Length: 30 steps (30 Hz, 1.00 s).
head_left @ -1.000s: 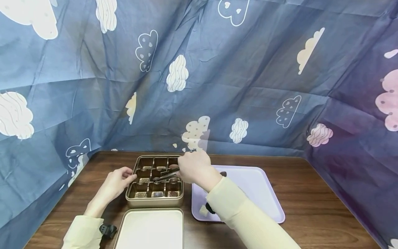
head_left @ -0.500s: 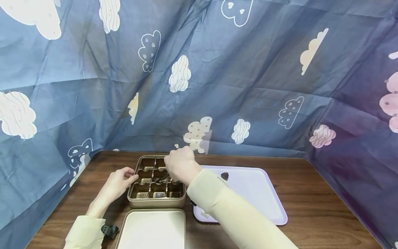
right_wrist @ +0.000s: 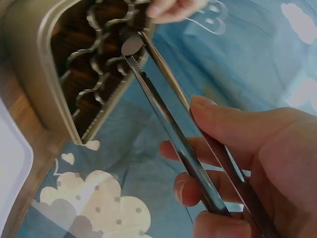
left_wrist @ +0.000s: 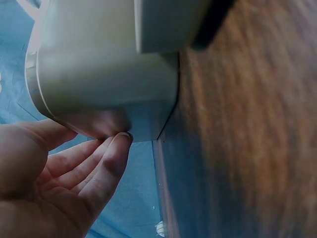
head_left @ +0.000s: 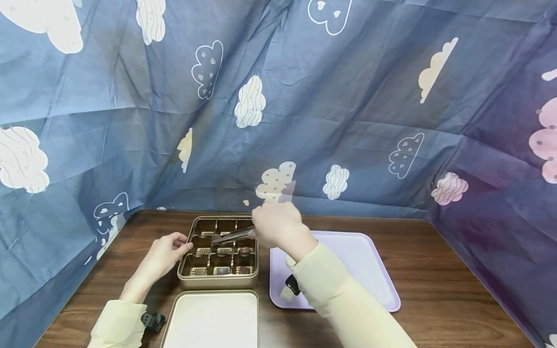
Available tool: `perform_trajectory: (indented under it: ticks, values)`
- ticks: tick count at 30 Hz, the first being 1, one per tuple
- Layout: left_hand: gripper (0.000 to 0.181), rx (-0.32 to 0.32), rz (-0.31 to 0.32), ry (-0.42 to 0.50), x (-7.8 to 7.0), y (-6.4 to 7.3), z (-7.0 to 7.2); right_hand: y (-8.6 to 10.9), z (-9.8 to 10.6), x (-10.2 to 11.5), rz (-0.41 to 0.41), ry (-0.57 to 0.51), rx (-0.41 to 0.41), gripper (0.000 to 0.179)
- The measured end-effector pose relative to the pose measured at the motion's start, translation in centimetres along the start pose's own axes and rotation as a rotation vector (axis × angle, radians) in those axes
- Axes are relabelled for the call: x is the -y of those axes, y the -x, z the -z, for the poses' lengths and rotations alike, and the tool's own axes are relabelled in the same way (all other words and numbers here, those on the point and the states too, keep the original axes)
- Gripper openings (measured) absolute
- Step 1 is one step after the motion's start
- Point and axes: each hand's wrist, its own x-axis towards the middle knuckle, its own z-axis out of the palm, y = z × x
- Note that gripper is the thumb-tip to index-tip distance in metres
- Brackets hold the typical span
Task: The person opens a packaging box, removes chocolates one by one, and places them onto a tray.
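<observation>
My left hand (head_left: 162, 257) grips the left wall of a gold tin (head_left: 217, 283), thumb at the rim and fingers (left_wrist: 106, 166) against the outside. The tin has a brown divided insert, with a few chocolates in its compartments. My right hand (head_left: 278, 227) holds metal tongs (head_left: 237, 235) over the tin. In the right wrist view, the tongs' tips lie on both sides of a round brown piece (right_wrist: 132, 45) that looks like a chocolate. The head view shows those tips above the divider between the left and middle compartments of the middle row.
The tin's lid (head_left: 213, 319) lies in front of it. A lilac tray (head_left: 361, 270) is on the right, with a pale piece (head_left: 287, 293) near its left corner; my right arm covers part of it. A cloud-patterned cloth (head_left: 304, 121) hangs behind the wooden table.
Half a second ago the tongs' tips were down in the middle compartment. They have risen to the left and my right hand has shifted right. My left hand stays on the tin.
</observation>
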Motion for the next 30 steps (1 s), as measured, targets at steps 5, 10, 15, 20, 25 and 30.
perform_trajectory:
  ticks: [5,10,15,20,25,30]
  values:
    - [0.022,0.01,-0.005,0.005,0.0,0.0,0.0,2.2,-0.1,-1.6,-0.006,-0.136,-0.051,0.025]
    - [0.022,0.016,0.003,0.007,-0.2,0.1,0.0,5.2,-1.0,-3.1,-0.016,-0.221,-0.15,0.033]
    - [0.023,0.02,0.002,-0.002,-0.2,0.1,0.2,7.9,-2.3,-4.7,-0.06,-0.298,-0.211,0.033]
    - [0.023,0.016,0.004,-0.017,-0.2,0.1,0.2,10.0,-3.7,-6.4,-0.074,-0.33,-0.239,0.025]
    - [0.023,0.026,0.012,0.001,-0.3,0.3,0.0,12.2,-4.8,-8.2,-0.111,-0.331,-0.231,0.025]
    - [0.023,0.017,0.005,-0.01,-0.2,0.1,0.1,14.1,-5.7,-10.1,-0.206,-0.365,-0.136,0.02]
